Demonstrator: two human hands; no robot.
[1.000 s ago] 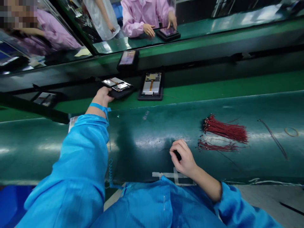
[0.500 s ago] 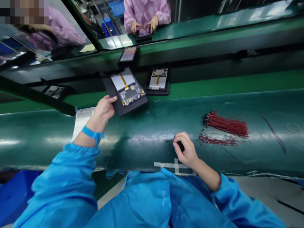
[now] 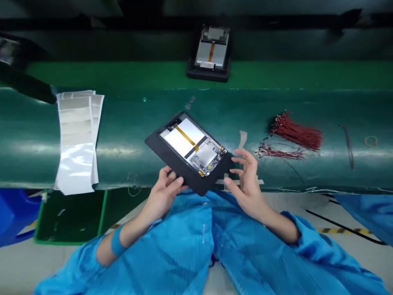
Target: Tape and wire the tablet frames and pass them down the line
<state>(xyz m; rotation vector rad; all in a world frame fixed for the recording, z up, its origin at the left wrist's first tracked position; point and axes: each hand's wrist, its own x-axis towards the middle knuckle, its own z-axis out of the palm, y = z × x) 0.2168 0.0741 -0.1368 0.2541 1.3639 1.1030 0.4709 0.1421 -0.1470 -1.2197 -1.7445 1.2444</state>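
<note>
My left hand (image 3: 166, 191) grips the near left edge of a black tray (image 3: 164, 149), thumb on top and fingers beneath. In the tray lies an opened tablet (image 3: 196, 145) with a pale battery, an orange ribbon cable and a circuit board. The tray is held at an angle over the bench's front edge. My right hand (image 3: 247, 184) is by the tray's right corner, fingers spread and curved; whether the fingertips touch it I cannot tell. A strip of pale tape (image 3: 242, 139) stands up just beyond those fingers.
Bundled red wires (image 3: 297, 133) lie at the right, with a rubber band (image 3: 371, 141) farther out. White label sheets (image 3: 75, 143) overhang the front edge at left. Another opened tablet in a black tray (image 3: 211, 53) sits on the green strip behind. Below left is a green bin (image 3: 72, 217).
My left hand has brought the tray with the tablet from the back toward my body and to the right. My right hand has opened beside it. The view has tipped downward.
</note>
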